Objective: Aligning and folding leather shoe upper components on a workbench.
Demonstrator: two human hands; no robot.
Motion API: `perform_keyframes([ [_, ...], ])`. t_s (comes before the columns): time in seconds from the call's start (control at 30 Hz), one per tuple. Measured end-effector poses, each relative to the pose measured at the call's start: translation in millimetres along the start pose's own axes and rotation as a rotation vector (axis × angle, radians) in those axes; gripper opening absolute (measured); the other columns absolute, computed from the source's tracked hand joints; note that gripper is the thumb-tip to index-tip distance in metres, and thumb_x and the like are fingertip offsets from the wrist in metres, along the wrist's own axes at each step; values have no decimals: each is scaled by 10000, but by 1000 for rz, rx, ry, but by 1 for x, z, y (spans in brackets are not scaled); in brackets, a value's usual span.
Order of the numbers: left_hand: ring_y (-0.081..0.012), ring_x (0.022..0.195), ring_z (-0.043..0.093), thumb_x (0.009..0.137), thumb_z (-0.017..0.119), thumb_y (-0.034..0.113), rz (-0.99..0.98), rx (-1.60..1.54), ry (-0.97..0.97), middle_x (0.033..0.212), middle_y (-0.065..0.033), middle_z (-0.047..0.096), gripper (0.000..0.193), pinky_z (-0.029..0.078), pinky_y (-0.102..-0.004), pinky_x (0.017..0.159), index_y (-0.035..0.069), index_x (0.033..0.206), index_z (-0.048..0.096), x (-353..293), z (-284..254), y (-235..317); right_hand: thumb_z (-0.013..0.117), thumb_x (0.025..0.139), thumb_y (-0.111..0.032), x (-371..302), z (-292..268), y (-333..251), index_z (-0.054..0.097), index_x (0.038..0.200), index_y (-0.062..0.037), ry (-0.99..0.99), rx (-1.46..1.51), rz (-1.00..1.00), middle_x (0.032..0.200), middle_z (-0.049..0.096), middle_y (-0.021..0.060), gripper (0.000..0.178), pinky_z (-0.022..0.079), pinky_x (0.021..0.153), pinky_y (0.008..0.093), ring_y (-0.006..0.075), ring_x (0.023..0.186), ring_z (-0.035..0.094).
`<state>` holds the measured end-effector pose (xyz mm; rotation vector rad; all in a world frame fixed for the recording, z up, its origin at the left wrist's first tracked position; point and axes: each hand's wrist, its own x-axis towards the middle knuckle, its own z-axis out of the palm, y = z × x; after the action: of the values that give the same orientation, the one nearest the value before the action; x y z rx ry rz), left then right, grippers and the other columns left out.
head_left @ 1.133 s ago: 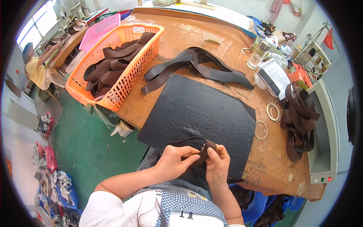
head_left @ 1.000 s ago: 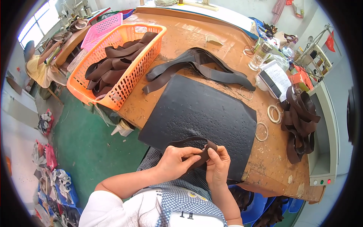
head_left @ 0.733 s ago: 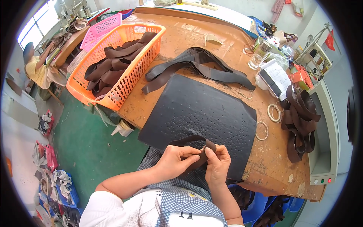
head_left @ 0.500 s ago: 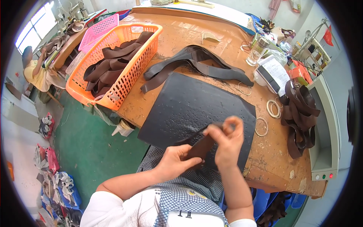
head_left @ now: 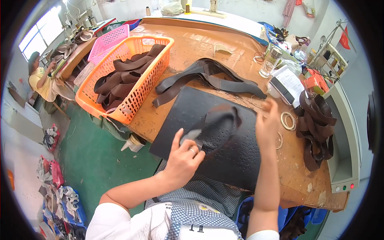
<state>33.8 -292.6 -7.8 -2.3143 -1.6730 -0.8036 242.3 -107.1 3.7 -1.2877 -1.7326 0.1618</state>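
Note:
My left hand is at the near left part of a dark, pitted mat, fingers bent around one end of a brown strip. The strip lies in a loop over the mat, smeared by motion. A pale grey blurred patch shows beside my left fingers; I cannot make out what it is. My right hand is raised over the mat's right edge, apart from the loop. Its fingers are curled and blurred, so whether they hold anything is unclear.
An orange basket of brown strips stands at the left, with a pink basket behind. Dark strips lie beyond the mat. More brown strips hang at the right, near rubber rings and a glass jar.
My right hand has moved right and up, off the strip. The strip, formerly between both hands, now lies looped on the mat. My left hand has turned and its index finger points away.

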Motion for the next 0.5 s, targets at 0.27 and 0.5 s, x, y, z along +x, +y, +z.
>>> perform_keyframes([
  [0.27, -237, 1037, 615, 716, 754, 62, 70, -312, -43, 921, -60, 639, 268, 292, -590, 1138, 30, 973, 687, 5, 21, 16, 700, 717, 81, -145, -31, -62, 572, 1159, 8, -493, 290, -126, 1092, 604, 167, 466, 528, 832, 373, 329, 1008, 608],
  [0.5, -303, 1165, 575, 757, 825, 148, -436, -602, -72, 1305, -162, 542, 611, 466, -412, 1007, 11, 1275, 533, 7, 0, 17, 726, 688, 53, -159, -41, -27, 638, 953, 28, -479, 313, -105, 1079, 628, 165, 280, 515, 816, 395, 327, 969, 613],
])
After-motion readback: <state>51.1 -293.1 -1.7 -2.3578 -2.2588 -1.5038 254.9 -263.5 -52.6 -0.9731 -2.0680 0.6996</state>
